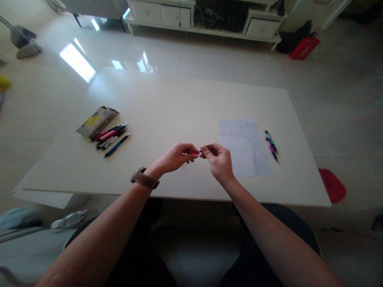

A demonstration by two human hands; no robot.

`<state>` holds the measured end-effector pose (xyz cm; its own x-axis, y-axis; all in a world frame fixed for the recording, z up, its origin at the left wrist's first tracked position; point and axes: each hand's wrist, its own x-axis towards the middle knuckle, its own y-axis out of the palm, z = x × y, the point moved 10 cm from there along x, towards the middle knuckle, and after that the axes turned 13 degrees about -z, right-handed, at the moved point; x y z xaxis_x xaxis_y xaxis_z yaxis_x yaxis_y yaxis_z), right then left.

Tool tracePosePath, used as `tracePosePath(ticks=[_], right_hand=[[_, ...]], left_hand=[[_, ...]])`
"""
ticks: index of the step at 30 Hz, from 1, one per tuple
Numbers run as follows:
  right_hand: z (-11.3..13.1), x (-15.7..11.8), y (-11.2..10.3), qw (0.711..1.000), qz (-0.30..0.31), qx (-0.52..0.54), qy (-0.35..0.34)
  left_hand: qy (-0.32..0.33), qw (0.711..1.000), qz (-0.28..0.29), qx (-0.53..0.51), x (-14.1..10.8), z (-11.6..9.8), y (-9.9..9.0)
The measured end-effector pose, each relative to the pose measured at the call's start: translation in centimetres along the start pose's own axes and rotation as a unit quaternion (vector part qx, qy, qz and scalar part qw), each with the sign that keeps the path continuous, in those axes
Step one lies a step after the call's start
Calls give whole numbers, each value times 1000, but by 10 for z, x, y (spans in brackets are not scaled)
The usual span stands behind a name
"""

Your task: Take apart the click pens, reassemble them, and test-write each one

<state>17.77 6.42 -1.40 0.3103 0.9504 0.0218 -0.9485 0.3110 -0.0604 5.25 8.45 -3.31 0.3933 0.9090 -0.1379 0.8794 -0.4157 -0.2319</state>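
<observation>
Above the white table, my left hand [181, 156] and my right hand [218, 159] meet fingertip to fingertip over a thin pen [199, 151]. A small red part of it shows at my left fingers, which are closed in a pinch. The dark shaft runs into my right thumb and fingers, and a slim end sticks out past them. Much of the pen is hidden by the fingers, so I cannot tell whether it is whole or in separate parts. Just right of my right hand lies a sheet of paper [239, 153] covered partly with handwriting.
On the white table [173, 103], several pens [109, 139] lie at the left beside a grey and yellow box [97, 120]. Two pens, one teal [271, 140] and one purple [271, 149], lie right of the paper. A plastic bottle [70, 219] lies at lower left.
</observation>
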Motion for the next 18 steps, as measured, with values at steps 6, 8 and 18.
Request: tracePosePath(ticks=[6,8,18], right_hand=[[-4,1,-1,1000,10,-12,27],[-5,0,0,999,19,-25,30],[-8,-3,0,998,11,-55,38]], left_hand=[[19,1000,-2,-15,1,-6,-1],[22,1000,-4,-16,2,-5,-1],[18,999,-46,-8,2,6,-6]])
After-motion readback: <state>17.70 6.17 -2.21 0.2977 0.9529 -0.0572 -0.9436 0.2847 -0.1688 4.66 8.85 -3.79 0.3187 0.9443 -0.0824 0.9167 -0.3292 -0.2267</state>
